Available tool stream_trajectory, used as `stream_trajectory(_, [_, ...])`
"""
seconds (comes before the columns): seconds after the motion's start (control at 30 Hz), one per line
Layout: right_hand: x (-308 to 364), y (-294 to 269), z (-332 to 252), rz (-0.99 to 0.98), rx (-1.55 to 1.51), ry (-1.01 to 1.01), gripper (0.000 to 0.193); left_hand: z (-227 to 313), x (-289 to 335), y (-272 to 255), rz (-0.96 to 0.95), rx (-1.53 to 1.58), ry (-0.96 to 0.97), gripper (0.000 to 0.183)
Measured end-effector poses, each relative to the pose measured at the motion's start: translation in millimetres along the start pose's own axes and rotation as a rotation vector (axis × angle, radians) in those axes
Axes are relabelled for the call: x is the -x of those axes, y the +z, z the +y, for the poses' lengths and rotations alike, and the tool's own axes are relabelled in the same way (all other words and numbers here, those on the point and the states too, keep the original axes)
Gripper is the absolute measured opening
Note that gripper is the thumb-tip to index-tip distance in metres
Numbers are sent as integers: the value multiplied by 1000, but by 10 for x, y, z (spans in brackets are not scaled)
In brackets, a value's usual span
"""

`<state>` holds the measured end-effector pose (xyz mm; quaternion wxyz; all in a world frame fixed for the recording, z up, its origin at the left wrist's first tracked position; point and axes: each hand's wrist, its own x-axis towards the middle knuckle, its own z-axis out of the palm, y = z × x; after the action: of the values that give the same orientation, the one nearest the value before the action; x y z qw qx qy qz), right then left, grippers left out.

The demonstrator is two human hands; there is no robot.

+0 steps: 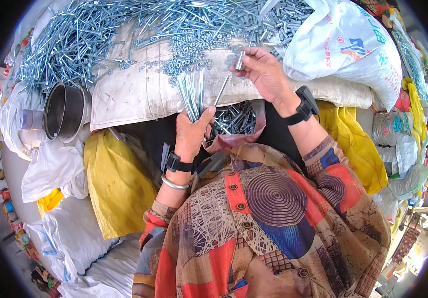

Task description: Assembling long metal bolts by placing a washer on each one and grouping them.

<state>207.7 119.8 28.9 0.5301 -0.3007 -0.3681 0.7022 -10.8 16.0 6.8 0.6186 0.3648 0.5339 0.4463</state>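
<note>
My left hand [189, 135] is closed around a bundle of long thin metal rods [190, 97] that fan upward. One single rod [221, 91] sticks out from between its thumb and forefinger, tilted up to the right. In my right hand [265, 74], a short shiny metal sleeve [240, 60] is pinched between thumb and fingers, above and to the right of that rod's tip and apart from it. Just beyond both hands lie many small nuts [186, 55] on a pale cloth [129, 94]. Below, between the hands, an open pinkish bag [258, 130] holds dark metal pieces [234, 119].
A large heap of rods [65, 44] covers the far left, with a pile of metal sleeves [283, 25] at the far middle. A printed white sack [318, 49] stands far right. At left are a dark metal pot [57, 111] and a yellow sack [117, 186]; another yellow sack [355, 144] hangs right.
</note>
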Motion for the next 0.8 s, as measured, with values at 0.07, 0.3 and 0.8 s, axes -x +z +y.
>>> stream_trajectory(0.07, [94, 105, 49, -8, 16, -33, 25, 31, 37, 23, 9, -32, -24, 22])
stream_trajectory(0.3, [233, 235, 155, 43, 58, -116, 23, -42, 65, 32, -7, 40, 39, 24])
stream_trajectory(0.8, [78, 107, 175, -20, 1100, -355, 16, -109, 49, -99, 165, 32, 13, 31])
